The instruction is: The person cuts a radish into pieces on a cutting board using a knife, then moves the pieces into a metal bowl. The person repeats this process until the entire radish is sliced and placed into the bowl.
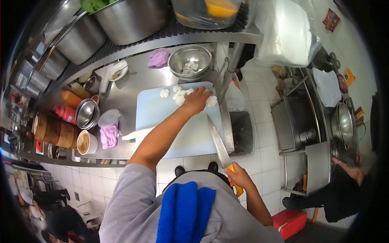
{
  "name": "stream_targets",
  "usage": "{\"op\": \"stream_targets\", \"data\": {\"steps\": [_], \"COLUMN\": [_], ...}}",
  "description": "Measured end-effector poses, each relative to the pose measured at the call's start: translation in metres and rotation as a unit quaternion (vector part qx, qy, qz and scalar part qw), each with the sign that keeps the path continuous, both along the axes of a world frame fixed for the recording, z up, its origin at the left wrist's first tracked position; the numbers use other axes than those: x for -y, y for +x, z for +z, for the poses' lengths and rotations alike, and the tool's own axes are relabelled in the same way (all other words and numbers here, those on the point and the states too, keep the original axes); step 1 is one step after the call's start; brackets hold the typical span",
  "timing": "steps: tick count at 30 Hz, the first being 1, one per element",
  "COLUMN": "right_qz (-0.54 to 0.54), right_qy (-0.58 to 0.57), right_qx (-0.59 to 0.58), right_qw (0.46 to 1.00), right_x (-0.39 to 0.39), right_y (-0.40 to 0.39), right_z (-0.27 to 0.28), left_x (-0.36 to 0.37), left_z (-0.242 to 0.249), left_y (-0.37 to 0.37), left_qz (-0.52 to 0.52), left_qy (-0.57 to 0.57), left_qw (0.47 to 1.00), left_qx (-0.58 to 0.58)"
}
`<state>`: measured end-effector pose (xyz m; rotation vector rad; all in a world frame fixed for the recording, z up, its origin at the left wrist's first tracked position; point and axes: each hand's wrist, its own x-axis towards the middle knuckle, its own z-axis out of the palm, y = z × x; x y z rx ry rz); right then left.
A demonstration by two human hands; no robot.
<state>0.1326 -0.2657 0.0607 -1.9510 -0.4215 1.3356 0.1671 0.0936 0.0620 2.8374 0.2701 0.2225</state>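
My right hand (240,178) is wrapped round the yellow handle of a knife (219,143). The blade points away from me, its tip over the right side of a pale blue cutting board (154,111). My left hand (196,100) is palm down at the board's far side, fingers spread among white dough-like pieces (178,96). One such piece (211,101) lies just right of it, another (164,93) farther left. Under my left forearm, a long white dough-like roll (135,134) reaches over the board's left edge; the forearm hides part of it.
Behind the board stands a metal colander (190,60) with white pieces inside. Purple cloths (109,135), metal bowls (86,113) and a tub of brown powder (87,142) sit to the left. A shelf with pots (131,22) overhangs the back. Another person's arm (350,170) shows at right.
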Motion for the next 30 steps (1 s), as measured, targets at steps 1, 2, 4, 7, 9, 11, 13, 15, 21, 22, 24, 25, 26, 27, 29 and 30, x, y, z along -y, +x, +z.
{"op": "stream_targets", "data": {"steps": [1, 2, 4, 7, 9, 11, 13, 15, 21, 22, 24, 25, 26, 27, 29, 30], "right_qz": [0.002, 0.004, 0.006, 0.01, 0.017, 0.039, 0.072, 0.111, 0.198, 0.206, 0.215, 0.215, 0.216, 0.219, 0.224, 0.229], "right_qy": [0.003, 0.005, 0.007, -0.004, -0.029, -0.043, -0.047, -0.04, -0.01, -0.019, -0.03, -0.032, -0.034, -0.032, -0.026, -0.025], "right_qx": [0.002, 0.002, 0.006, 0.025, 0.049, 0.093, 0.15, 0.217, 0.326, 0.335, 0.35, 0.357, 0.365, 0.371, 0.386, 0.389], "right_qw": [1.0, 1.0, 1.0, 1.0, 0.998, 0.994, 0.985, 0.969, 0.924, 0.919, 0.911, 0.908, 0.905, 0.902, 0.895, 0.892], "right_x": [0.0, 0.001, 0.002, 0.004, 0.002, -0.005, -0.01, -0.012, -0.025, -0.027, -0.026, -0.025, -0.024, -0.022, -0.018, -0.017], "right_y": [0.0, 0.0, 0.0, 0.0, -0.003, -0.007, -0.006, -0.007, -0.011, -0.012, -0.014, -0.016, -0.016, -0.017, -0.018, -0.018], "right_z": [-0.002, -0.004, -0.005, 0.001, 0.008, 0.024, 0.028, 0.028, 0.062, 0.066, 0.069, 0.069, 0.07, 0.07, 0.072, 0.073], "left_x": [0.0, 0.0, 0.005, 0.027, 0.04, 0.053, 0.062, 0.064, 0.062, 0.061, 0.061, 0.061, 0.061, 0.062, 0.063, 0.063], "left_z": [-0.001, -0.003, 0.006, 0.009, -0.017, -0.031, -0.04, -0.043, -0.037, -0.038, -0.039, -0.039, -0.039, -0.039, -0.036, -0.034], "left_y": [-0.001, -0.004, -0.026, -0.077, -0.115, -0.142, -0.155, -0.16, -0.169, -0.17, -0.171, -0.171, -0.17, -0.17, -0.17, -0.171], "left_qz": [0.007, 0.003, -0.004, 0.037, 0.07, 0.12, 0.147, 0.145, 0.117, 0.106, 0.096, 0.096, 0.096, 0.103, 0.116, 0.122], "left_qy": [-0.025, -0.034, -0.095, -0.186, -0.226, -0.262, -0.252, -0.192, -0.237, -0.231, -0.221, -0.218, -0.215, -0.225, -0.242, -0.262], "left_qw": [1.0, 0.998, 0.986, 0.966, 0.955, 0.94, 0.935, 0.942, 0.939, 0.943, 0.948, 0.948, 0.948, 0.945, 0.939, 0.936], "left_qx": [-0.014, 0.046, 0.137, 0.174, 0.18, 0.183, 0.201, 0.234, 0.218, 0.214, 0.209, 0.211, 0.212, 0.212, 0.213, 0.203]}}
